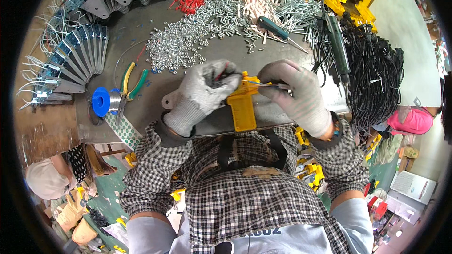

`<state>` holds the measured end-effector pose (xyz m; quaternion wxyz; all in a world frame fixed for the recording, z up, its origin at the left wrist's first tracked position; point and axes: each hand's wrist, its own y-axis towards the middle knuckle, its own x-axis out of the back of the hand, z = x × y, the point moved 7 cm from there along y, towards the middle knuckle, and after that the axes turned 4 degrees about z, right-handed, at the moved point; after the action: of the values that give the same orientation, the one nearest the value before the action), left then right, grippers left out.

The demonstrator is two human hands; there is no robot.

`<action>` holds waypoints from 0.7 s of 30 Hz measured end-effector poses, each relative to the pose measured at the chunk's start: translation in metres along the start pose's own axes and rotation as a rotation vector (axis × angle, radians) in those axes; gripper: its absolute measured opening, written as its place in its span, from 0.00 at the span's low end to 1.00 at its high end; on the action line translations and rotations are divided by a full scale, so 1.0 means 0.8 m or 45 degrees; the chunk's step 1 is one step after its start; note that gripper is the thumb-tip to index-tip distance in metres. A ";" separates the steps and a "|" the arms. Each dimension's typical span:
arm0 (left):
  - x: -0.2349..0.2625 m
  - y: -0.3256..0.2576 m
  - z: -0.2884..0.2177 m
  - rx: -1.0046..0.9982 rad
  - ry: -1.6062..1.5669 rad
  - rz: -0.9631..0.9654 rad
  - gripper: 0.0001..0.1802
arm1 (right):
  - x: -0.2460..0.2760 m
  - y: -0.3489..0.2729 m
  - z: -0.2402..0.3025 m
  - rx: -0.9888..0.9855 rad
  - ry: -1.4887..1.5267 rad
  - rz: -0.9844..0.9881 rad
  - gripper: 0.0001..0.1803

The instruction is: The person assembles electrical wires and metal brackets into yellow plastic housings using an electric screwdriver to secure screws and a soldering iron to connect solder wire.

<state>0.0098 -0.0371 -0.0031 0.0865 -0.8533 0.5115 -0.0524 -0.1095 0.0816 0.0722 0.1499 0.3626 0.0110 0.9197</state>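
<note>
Both gloved hands working at desk (141, 28) front edge: left hand (205, 91) gripping top of yellow plastic part (241, 106), fingers curled; right hand (296, 94) pinching thin metal tool (263, 83) against it. Pliers (129, 87) lying left.

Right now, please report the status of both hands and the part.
Left hand grips yellow plastic part. Right hand pinches thin metal tool at part's top. Pliers, screw pile lie apart.

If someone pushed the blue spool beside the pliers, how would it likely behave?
The blue spool seems to lie on its side, so it may roll. Its wound metal wire suggests some weight for its size. The pliers touching it might block it.
</note>
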 end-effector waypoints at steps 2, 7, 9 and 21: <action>0.019 -0.013 -0.007 -0.093 0.032 -0.079 0.06 | 0.017 -0.010 0.031 0.186 -0.181 0.035 0.09; 0.039 -0.025 0.004 -0.105 0.050 -0.166 0.05 | 0.004 -0.013 0.054 0.054 -0.427 0.316 0.10; 0.039 -0.025 0.007 -0.129 -0.053 -0.189 0.06 | -0.011 -0.009 0.041 0.094 -0.378 0.336 0.10; 0.044 -0.016 0.007 -0.056 -0.035 0.113 0.08 | -0.063 0.016 -0.013 -0.246 0.496 -0.001 0.08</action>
<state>0.0381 -0.0614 -0.0062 0.0771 -0.8322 0.5485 -0.0254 -0.0845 0.0561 0.0328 0.1792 0.1619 -0.0484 0.9692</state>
